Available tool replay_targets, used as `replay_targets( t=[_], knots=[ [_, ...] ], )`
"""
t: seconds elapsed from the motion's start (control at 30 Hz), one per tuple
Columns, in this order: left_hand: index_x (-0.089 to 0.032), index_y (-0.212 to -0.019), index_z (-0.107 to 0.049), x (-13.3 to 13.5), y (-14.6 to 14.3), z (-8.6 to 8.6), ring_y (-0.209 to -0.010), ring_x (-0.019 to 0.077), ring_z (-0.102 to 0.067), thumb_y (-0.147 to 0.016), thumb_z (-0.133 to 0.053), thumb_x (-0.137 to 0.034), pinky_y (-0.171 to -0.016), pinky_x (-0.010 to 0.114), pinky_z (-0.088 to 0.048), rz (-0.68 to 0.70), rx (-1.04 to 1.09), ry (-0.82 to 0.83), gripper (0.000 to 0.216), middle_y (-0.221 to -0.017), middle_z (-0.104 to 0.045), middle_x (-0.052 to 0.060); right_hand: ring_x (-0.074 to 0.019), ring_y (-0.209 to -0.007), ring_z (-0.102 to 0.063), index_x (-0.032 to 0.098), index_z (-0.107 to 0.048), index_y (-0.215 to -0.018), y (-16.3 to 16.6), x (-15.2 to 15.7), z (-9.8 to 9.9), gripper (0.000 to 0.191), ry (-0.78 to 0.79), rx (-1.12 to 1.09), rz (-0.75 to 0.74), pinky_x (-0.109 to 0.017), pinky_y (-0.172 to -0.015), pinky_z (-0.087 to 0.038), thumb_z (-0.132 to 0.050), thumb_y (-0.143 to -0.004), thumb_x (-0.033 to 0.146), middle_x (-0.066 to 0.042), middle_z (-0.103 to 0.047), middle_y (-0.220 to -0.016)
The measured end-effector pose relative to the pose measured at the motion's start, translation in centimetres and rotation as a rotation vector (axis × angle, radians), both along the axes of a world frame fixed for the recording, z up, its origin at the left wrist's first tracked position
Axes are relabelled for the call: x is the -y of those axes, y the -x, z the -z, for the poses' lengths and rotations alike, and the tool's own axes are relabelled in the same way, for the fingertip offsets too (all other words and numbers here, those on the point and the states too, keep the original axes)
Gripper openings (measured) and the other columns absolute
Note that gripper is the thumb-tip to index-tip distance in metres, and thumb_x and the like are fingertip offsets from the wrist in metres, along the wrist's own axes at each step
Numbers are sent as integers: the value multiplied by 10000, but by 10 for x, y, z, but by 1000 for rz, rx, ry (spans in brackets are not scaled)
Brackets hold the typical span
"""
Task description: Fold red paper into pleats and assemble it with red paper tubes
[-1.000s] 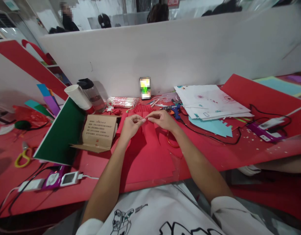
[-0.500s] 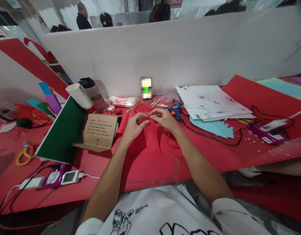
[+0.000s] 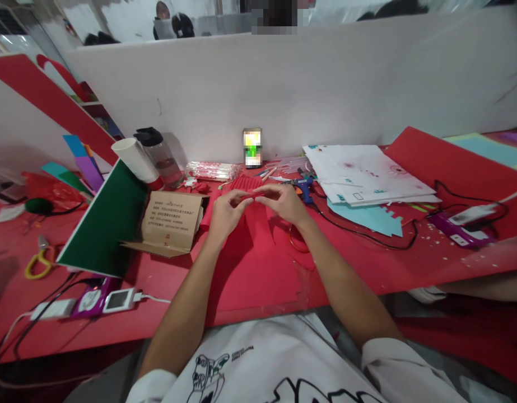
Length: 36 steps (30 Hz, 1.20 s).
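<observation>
My left hand [image 3: 229, 211] and my right hand [image 3: 283, 202] meet above the middle of the table. Fingers and thumbs of both pinch a thin strip of red paper [image 3: 253, 196], partly hidden by the fingertips. Beneath my wrists lies a wide sheet of red paper [image 3: 254, 274] with a notched right edge. Pleated red paper [image 3: 246, 183] shows just beyond my fingers. Near my right wrist rests an orange ring-shaped handle [image 3: 298, 240], and a blue glue gun [image 3: 304, 189] lies behind that hand.
Left of me are an opened cardboard box [image 3: 169, 221], a green board [image 3: 107, 224], yellow-handled scissors [image 3: 40, 263] and a clear bottle [image 3: 161, 159]. A lit phone [image 3: 252, 148] leans on the white partition [image 3: 208, 89]. White printed sheets [image 3: 363, 173] and a purple power strip [image 3: 462, 229] lie right.
My fingers have shifted slightly on the red paper strip, and my left hand's fingers now lie straighter along it. The pinch continues with both hands. A person beyond the partition has moved right.
</observation>
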State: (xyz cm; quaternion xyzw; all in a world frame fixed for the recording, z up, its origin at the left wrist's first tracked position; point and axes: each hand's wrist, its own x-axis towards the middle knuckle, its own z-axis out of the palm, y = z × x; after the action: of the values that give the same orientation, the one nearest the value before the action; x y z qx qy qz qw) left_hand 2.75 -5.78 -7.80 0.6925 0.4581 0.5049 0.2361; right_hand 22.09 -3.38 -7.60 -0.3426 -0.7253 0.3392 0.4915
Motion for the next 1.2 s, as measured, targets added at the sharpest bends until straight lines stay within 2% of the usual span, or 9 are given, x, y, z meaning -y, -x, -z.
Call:
replay_targets(
  t=[0.2, 0.37, 0.7, 0.87, 1.0, 1.2],
  knots=[
    [-189, -982, -764, 1, 1, -1, -786, 157, -654, -895, -681, -319, -752, 282, -510, -3, -77, -86, 176, -968, -754, 64, -214, -903, -727, 221, -797, -999, -2, 0, 0, 201, -75, 98, 56, -351, -855, -545, -719, -862, 345, -57, -794, -987],
    [-199, -1009, -771, 4, 0, -4, -800, 165, -670, -910, -668, -341, -780, 283, -519, -1, -111, -85, 201, -973, -775, 64, -219, -901, -718, 226, -799, -985, -3, 0, -1, 199, -73, 120, 55, -354, -864, -536, -700, -882, 366, -58, -791, -981],
    [-199, -963, -800, 2, 2, -2, -864, 205, -719, -900, -678, -353, -815, 311, -534, 24, -71, -31, 207, -971, -798, 70, -198, -825, -692, 212, -797, -931, -2, 0, -2, 225, -65, 122, 41, -320, -770, -519, -691, -882, 405, -58, -781, -924],
    [-206, -970, -810, 2, 3, -2, -891, 223, -736, -903, -675, -366, -838, 331, -550, 26, -62, -9, 220, -989, -802, 77, -199, -825, -698, 207, -801, -922, -3, -1, 0, 197, -67, 113, 39, -326, -798, -521, -694, -876, 365, -58, -786, -915],
    [-205, -950, -810, 2, 3, -3, -869, 226, -736, -914, -659, -381, -833, 338, -551, 27, -79, -2, 235, -955, -803, 78, -205, -838, -703, 200, -799, -914, -3, -1, 0, 199, -52, 114, 32, -332, -810, -526, -695, -870, 364, -63, -786, -917],
    [-193, -969, -790, 0, 3, -1, -855, 208, -713, -916, -645, -343, -808, 315, -529, 21, -150, -43, 215, -970, -794, 76, -194, -784, -691, 186, -791, -910, 0, -2, 3, 250, -28, 105, 22, -314, -741, -526, -693, -864, 412, -64, -780, -886]
  ],
)
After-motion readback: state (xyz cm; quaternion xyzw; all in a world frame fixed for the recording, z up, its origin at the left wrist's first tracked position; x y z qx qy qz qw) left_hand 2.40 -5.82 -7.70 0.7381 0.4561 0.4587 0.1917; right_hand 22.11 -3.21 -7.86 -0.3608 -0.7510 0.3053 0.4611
